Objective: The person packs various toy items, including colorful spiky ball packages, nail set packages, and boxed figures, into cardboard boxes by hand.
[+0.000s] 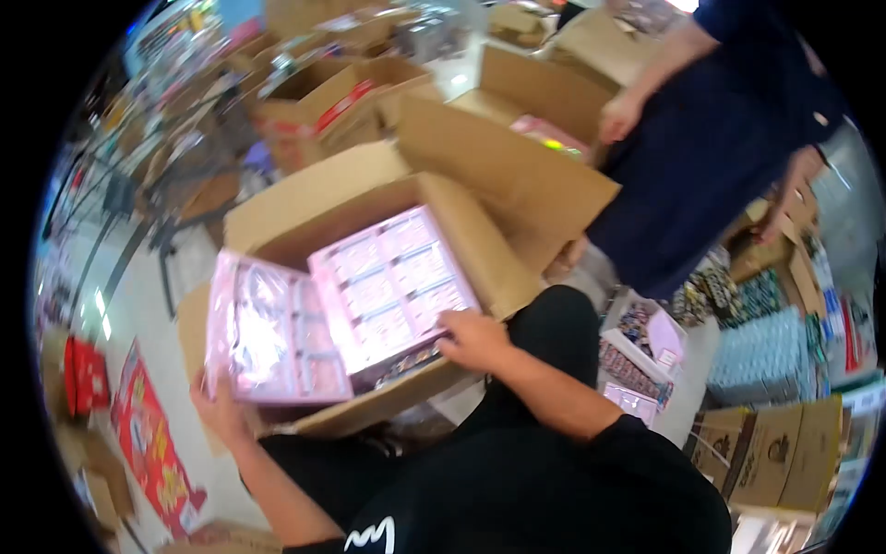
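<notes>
An open cardboard box (pixel 360 420) stands in front of me with its flaps spread. My left hand (pixel 221 411) is closed on the lower left edge of a pink package in shiny clear wrap (pixel 268 332), which tilts over the box's left side. A second pink package (pixel 392 277), divided into panels in rows, lies inside the box. At its lower right corner my right hand (pixel 475 340) has its fingers curled against the edge. Under that corner shows a strip of small dark, multicoloured items (pixel 406 365), too blurred to name.
Beyond my box stands another open carton (pixel 540 88), where a person in dark clothing (pixel 701 148) has a hand. More cartons (pixel 314 111) crowd the back left. At right are a white tray of small items (pixel 641 337) and stacked brown boxes (pixel 771 452). A red printed sheet (pixel 152 443) lies left.
</notes>
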The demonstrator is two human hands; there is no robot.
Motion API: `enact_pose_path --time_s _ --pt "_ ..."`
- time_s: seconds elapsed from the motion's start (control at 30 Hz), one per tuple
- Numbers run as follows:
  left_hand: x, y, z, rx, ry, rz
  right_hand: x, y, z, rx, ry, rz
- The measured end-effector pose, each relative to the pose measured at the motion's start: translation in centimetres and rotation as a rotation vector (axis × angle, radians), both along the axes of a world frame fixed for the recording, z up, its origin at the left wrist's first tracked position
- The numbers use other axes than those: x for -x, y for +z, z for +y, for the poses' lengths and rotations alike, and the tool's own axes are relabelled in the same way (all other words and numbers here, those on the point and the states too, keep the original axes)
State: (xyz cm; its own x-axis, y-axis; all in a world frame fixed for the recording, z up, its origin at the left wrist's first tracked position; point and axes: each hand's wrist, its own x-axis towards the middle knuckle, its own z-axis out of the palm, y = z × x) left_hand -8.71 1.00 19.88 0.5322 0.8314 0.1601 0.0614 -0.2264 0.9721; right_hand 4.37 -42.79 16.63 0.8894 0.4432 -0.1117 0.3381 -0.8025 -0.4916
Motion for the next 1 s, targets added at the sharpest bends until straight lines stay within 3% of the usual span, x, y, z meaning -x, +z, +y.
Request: enact_pose_path --time_s 0.07,0.1,0.2,0.27,0.33,0.37,0.4,0.43,0.5,0.67,0.73,0.87,1.0 --pt "-0.3 -0.9 0.2 -0.252 0.107 0.154 0.0 -0.1 0.2 -0.065 0.028 -0.041" --pt "-0.9 -0.4 -1.6 -0.052 0.139 0.0 0.0 -0.4 0.1 -0.059 0.004 -0.061" --pt "-1.1 -2.2 -3.0 -0.112 0.194 -0.093 -0.2 -1.4 0.3 -0.077 0.044 -0.095" --pt "-1.2 -1.5 -5.9 -0.011 0.173 -0.168 -0.1 -1.7 0.3 -0.103 0.049 -0.119" --pt "-0.9 -0.9 -7.5 -0.05 -0.056 -0.251 -0.1 -0.8 0.2 -0.079 0.043 -0.099" --pt "-0.9 -1.7 -7.3 -0.157 -0.058 -0.163 0.0 -0.4 0.3 -0.06 0.045 -0.068" --pt "-0.6 -5.8 -5.7 0.164 -0.123 -0.231 0.0 -0.4 0.4 -0.07 -0.011 -0.025" --pt "-0.8 -5.4 -6.8 0.047 -0.022 -0.223 -0.2 -0.2 0.4 -0.065 -0.003 -0.005" --pt "-0.3 -5.6 -6.5 0.008 -0.061 -0.078 -0.7 -1.5 0.3 -0.012 0.045 -0.021" --pt "0.1 -2.4 -6.1 -0.008 -0.036 -0.123 -0.2 0.3 -0.1 -0.056 0.075 -0.024" --pt "0.0 -0.4 -6.8 0.096 -0.007 -0.134 0.1 0.1 -0.2 -0.081 0.077 -0.063" --pt "0.2 -2.4 -5.0 0.367 -0.075 -0.327 -0.1 -0.4 -0.3 -0.115 0.08 -0.091" --pt "0.1 -1.9 -5.4 0.4 -0.074 -0.432 0.1 -0.8 -0.2 -0.12 0.085 -0.2"
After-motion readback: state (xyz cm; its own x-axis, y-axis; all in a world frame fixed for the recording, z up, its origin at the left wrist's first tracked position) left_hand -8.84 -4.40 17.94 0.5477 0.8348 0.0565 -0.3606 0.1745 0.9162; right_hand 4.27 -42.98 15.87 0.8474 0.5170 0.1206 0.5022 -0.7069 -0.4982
